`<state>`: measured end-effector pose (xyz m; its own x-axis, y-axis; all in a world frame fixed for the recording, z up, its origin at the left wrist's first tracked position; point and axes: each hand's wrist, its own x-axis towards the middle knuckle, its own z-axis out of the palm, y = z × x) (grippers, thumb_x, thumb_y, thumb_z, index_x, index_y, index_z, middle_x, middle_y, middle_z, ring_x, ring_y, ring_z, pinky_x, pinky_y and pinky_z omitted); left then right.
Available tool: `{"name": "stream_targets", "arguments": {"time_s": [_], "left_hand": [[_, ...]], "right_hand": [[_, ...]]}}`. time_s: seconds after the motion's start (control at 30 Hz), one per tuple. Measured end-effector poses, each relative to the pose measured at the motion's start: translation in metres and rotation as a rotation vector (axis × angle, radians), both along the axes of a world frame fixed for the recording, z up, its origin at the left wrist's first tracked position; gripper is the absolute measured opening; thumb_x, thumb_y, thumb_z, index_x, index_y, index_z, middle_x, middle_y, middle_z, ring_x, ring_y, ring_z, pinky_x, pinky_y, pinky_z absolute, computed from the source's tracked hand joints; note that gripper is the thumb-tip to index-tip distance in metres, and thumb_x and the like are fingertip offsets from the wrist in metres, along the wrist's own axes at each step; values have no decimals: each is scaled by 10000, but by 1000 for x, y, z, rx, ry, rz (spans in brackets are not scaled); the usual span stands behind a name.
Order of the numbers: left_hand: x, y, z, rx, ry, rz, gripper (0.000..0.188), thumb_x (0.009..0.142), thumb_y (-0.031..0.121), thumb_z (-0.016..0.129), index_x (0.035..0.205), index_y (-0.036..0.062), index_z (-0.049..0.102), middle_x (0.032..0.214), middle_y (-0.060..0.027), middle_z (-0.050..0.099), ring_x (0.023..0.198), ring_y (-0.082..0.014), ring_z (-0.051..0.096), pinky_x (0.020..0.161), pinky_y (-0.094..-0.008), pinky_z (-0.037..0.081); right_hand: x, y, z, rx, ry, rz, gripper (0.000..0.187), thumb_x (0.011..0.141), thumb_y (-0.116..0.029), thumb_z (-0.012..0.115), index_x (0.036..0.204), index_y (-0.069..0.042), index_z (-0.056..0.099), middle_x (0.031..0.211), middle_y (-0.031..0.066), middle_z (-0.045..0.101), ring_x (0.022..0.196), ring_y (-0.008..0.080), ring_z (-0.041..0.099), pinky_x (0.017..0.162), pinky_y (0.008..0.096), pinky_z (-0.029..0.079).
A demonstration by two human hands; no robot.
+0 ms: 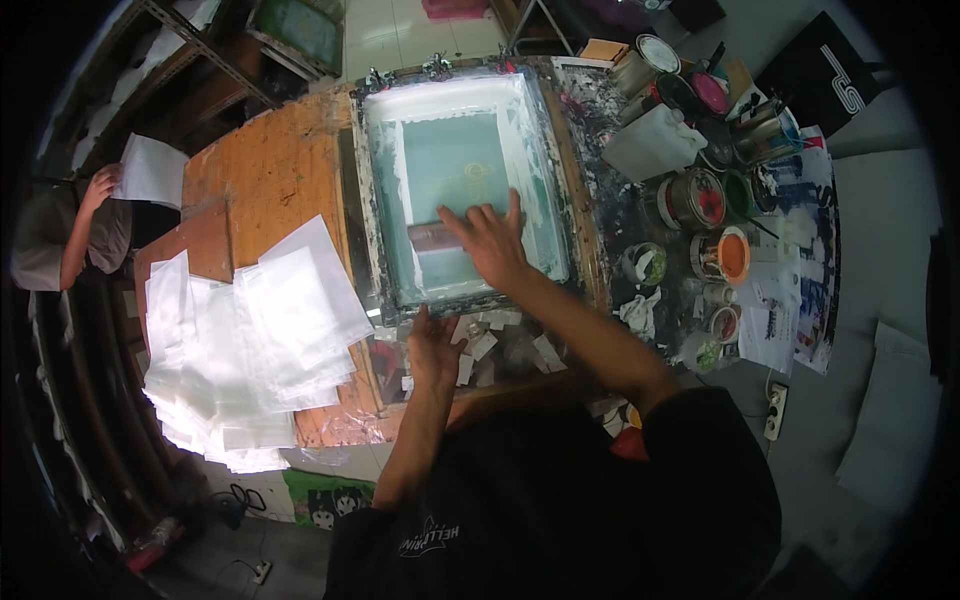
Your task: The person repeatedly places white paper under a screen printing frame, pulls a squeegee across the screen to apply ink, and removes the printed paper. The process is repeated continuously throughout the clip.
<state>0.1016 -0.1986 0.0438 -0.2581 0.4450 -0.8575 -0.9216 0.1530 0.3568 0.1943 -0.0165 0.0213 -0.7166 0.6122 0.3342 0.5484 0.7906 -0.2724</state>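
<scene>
A screen-printing frame [556, 215] with pale green mesh lies before me, its far end at metal clamps [437, 66]. Over the mesh, my right hand [492, 245] is closed on a brownish squeegee [428, 238]; its forefinger stretches along the far edge and another finger points away from me. The hand hides the squeegee's right part. My left hand [434, 350] is at the near edge of the frame, palm turned up, fingers curled and fingertips against that edge. A small yellowish design [476, 182] shows in the mesh beyond my right hand.
Loose white sheets [255, 340] are heaped on the wooden table [270, 160] to the left. At far left another person's hand [103, 186] holds a white sheet [152, 170]. Open paint cans [692, 200], an orange tub [733, 257] and a white jug [655, 143] crowd the right side.
</scene>
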Motion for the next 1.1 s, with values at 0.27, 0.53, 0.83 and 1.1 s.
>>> {"name": "stream_targets", "arguments": {"time_s": [0.27, 0.53, 0.83, 1.1], "left_hand": [[0, -1, 4, 21, 25, -24, 569, 953, 510, 661, 1210, 33, 487, 1248, -142, 479, 1366, -312, 439, 863, -492, 420], [-7, -12, 2, 36, -55, -22, 518, 931, 496, 719, 1141, 61, 532, 1267, -162, 489, 1323, -322, 465, 918, -512, 438], [-29, -14, 61, 418, -7, -67, 234, 936, 282, 718, 1029, 81, 643, 988, -80, 690, 1148, -323, 645, 1038, -540, 451], [-99, 107, 82, 803, 513, -93, 304, 918, 148, 670, 1192, 20, 635, 1185, -127, 667, 1186, -288, 613, 1104, -495, 425]], "right_hand": [[-71, 160, -15, 159, -18, -134, 635, 811, -34, 735, 1405, -204, 587, 984, 44, 601, 1047, 244, 596, 1111, 759, 186], [-29, 106, 28, -337, -247, 74, 626, 829, -133, 773, 1402, -261, 555, 1097, 100, 657, 1083, 302, 612, 895, 497, 361], [22, -48, 133, 110, -68, 25, 594, 901, -338, 711, 1450, -159, 570, 902, 46, 508, 909, 226, 522, 921, 508, 348], [-21, 62, 261, 198, 147, 43, 548, 921, -573, 647, 1126, -70, 720, 790, 148, 661, 760, 290, 650, 764, 450, 457]]}}
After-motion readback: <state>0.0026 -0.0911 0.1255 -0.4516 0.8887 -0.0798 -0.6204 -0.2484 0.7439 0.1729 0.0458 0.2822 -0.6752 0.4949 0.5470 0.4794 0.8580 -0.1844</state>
